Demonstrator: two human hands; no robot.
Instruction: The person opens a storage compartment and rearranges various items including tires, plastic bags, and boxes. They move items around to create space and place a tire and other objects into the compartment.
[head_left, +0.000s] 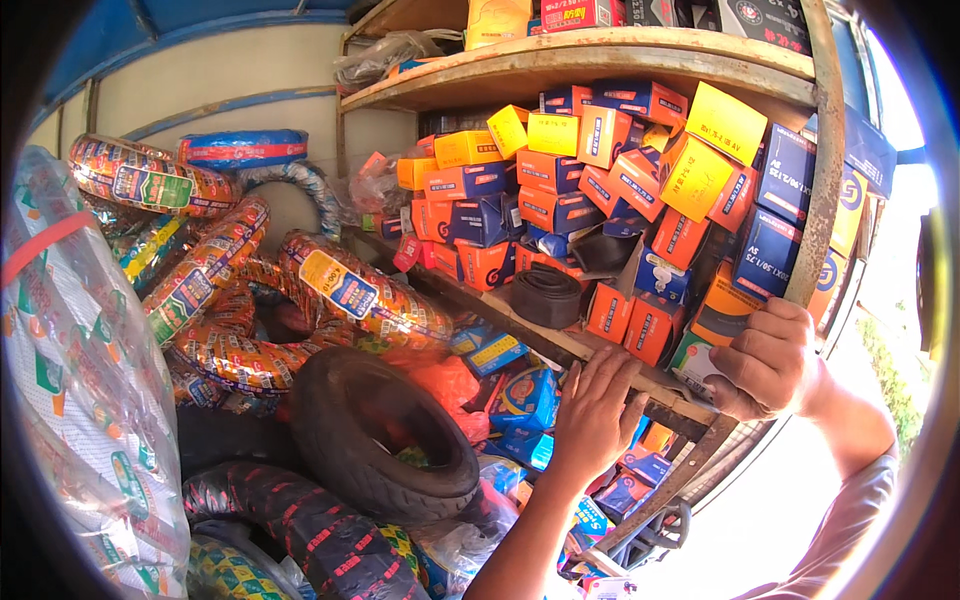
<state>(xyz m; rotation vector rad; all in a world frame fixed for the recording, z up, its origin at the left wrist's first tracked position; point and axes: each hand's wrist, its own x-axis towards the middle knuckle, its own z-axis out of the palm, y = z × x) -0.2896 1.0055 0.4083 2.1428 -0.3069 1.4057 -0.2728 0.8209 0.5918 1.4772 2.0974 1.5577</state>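
My left hand (600, 412) rests with its fingers over the worn wooden edge (555, 337) of a shelf full of small cardboard boxes. My right hand (765, 360) is curled at the shelf's metal corner upright (817, 225), beside a green and white box (694, 360); whether it grips the upright or the box is hard to tell. A coiled black rubber inner tube (546, 295) lies on the shelf edge, above and left of my left hand. Orange and blue boxes (652, 326) stand just behind the hands, with yellow boxes (697, 176) higher up.
Wrapped tyres (367, 289) are heaped at the left, beside a large plastic-wrapped bundle (90, 390). A bare black tyre (382, 435) leans below the shelf, near an orange-red plastic bag (442, 382) and blue boxes (525, 397). An upper shelf (585, 56) holds more boxes.
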